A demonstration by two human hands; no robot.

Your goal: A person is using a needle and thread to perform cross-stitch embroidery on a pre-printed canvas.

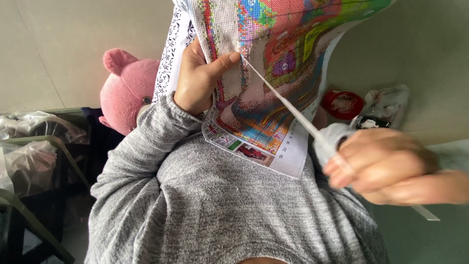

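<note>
My multicoloured cross-stitch canvas (273,73) hangs at twelve o'clock, my left hand (198,80) clamping its edge with thumb on front. A white thread (283,100) runs taut toward four o'clock, pinched in my blurred right hand (386,168). A pink plush bear (127,90) sits at nine o'clock; a red round container (344,103) at three.

Not much room here tbh. The canvas (273,73) fills the far middle, and a taut white thread (288,105) cuts diagonally across the gap between the hands. Pink teddy (127,90) and bagged clutter (29,142) crowd the left. Bare wall at far left is open.
</note>
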